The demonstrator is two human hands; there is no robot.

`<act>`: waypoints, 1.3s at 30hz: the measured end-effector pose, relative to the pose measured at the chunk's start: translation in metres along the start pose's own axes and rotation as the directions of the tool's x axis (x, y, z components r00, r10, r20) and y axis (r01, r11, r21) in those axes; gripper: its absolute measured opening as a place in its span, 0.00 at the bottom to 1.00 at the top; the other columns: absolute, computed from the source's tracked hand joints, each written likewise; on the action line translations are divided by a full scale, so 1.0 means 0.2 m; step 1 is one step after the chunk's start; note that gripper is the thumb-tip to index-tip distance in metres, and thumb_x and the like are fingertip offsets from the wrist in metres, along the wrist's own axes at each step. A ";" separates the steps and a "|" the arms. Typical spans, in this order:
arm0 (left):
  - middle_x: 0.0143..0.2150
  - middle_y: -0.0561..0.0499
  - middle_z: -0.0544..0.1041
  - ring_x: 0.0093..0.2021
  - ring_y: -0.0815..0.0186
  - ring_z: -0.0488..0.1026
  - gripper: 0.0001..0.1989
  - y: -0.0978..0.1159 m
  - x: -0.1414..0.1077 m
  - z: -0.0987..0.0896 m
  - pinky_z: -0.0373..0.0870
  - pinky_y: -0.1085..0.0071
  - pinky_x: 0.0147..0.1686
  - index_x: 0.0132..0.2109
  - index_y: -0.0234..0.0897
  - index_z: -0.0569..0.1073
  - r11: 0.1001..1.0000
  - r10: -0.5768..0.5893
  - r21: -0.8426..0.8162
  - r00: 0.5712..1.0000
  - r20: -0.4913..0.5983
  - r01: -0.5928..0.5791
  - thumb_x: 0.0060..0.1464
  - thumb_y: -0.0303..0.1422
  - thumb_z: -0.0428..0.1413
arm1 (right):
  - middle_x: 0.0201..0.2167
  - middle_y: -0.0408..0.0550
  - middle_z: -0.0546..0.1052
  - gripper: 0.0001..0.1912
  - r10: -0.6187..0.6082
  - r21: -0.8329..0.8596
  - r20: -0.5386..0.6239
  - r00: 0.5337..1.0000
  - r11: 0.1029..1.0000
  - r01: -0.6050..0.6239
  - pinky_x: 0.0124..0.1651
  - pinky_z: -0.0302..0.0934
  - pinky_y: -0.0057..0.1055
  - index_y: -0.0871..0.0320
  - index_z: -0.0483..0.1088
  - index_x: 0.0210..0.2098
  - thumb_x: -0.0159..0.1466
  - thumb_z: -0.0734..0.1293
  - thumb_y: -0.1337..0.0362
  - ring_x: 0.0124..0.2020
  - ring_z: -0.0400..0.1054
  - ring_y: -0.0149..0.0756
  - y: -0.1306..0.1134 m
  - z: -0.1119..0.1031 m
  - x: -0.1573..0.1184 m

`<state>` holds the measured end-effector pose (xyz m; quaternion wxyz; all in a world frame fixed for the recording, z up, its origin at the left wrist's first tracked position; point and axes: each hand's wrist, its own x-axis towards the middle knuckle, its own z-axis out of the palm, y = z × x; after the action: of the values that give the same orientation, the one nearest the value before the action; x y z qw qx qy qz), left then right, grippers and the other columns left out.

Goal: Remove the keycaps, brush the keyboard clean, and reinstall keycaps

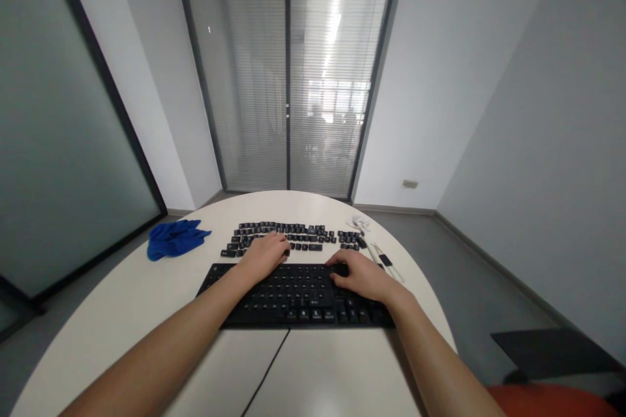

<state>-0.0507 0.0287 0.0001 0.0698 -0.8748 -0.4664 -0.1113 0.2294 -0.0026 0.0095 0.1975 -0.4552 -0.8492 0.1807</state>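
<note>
A black keyboard [288,293] lies across the table in front of me, with bare key positions over much of it and keycaps along its near right part. Behind it, loose black keycaps [315,230] are laid out in rows. My left hand [267,253] reaches over the keyboard's far edge, its fingers closed on a small black keycap [287,252] at the fingertips. My right hand [360,272] rests on the keyboard's right half. Its index finger and thumb are apart, touching the keyboard near the far edge; the other fingers are hidden.
A crumpled blue cloth [177,239] lies at the left of the round white table [112,313]. To the right are white crumpled pieces [358,222] and thin pale sticks with a black band [386,260]. A red-orange chair [548,401] stands at lower right.
</note>
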 end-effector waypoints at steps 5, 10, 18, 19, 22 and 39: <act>0.43 0.46 0.77 0.48 0.56 0.71 0.06 0.00 0.03 0.03 0.71 0.65 0.43 0.41 0.40 0.78 1.000 0.022 -0.004 1.000 0.008 -0.022 0.60 0.26 0.56 | 0.46 0.53 0.80 0.15 -0.006 -0.002 0.005 1.000 1.000 0.006 0.55 0.64 0.40 0.57 0.78 0.46 0.60 0.69 0.66 0.49 0.73 0.46 0.00 -0.01 -0.01; 0.42 0.46 0.77 0.48 0.56 0.70 0.06 0.05 0.03 0.00 0.71 0.64 0.44 0.41 0.38 0.77 0.999 0.025 -0.029 0.999 -0.034 -0.026 0.63 0.26 0.54 | 0.45 0.52 0.80 0.15 -0.015 -0.001 0.000 1.000 1.000 0.015 0.55 0.64 0.40 0.57 0.78 0.46 0.60 0.68 0.65 0.48 0.73 0.46 -0.01 0.00 -0.01; 0.47 0.51 0.77 0.49 0.59 0.72 0.05 0.11 -0.19 -0.09 0.72 0.62 0.48 0.46 0.41 0.74 0.984 0.016 -0.173 0.987 -0.159 -0.043 0.65 0.31 0.55 | 0.45 0.54 0.81 0.12 0.365 -0.185 -0.292 0.884 0.885 -0.427 0.49 0.66 0.40 0.54 0.78 0.42 0.64 0.63 0.64 0.48 0.74 0.49 0.13 -0.07 -0.01; 0.47 0.51 0.77 0.49 0.59 0.72 0.05 0.11 -0.23 -0.10 0.72 0.62 0.49 0.47 0.41 0.75 0.979 -0.001 -0.201 0.985 -0.170 -0.034 0.65 0.32 0.55 | 0.46 0.57 0.80 0.13 0.411 -0.195 -0.329 0.850 0.851 -0.487 0.48 0.66 0.43 0.55 0.78 0.43 0.64 0.63 0.64 0.48 0.74 0.52 0.17 -0.08 -0.02; 0.47 0.51 0.77 0.49 0.60 0.73 0.06 0.10 -0.34 -0.11 0.72 0.61 0.50 0.47 0.42 0.75 0.950 -0.091 -0.310 0.978 -0.189 0.029 0.66 0.33 0.55 | 0.47 0.63 0.78 0.15 0.516 -0.211 -0.392 0.762 0.756 -0.620 0.47 0.67 0.45 0.57 0.78 0.45 0.61 0.67 0.59 0.48 0.74 0.55 0.27 -0.10 -0.04; 0.48 0.51 0.78 0.50 0.60 0.74 0.07 -0.06 -0.48 -0.12 0.71 0.62 0.51 0.48 0.44 0.76 0.898 0.022 -0.434 0.993 -0.117 -0.071 0.64 0.33 0.57 | 0.42 0.55 0.82 0.13 0.698 -0.132 -0.353 0.623 0.622 -0.772 0.41 0.66 0.37 0.53 0.79 0.41 0.57 0.69 0.60 0.45 0.76 0.52 0.41 -0.10 -0.04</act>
<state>-0.1154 -0.0481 -0.0018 -0.1005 -0.8716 -0.4039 -0.2589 0.3009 0.0349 -0.0143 0.1533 -0.8073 -0.5662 0.0649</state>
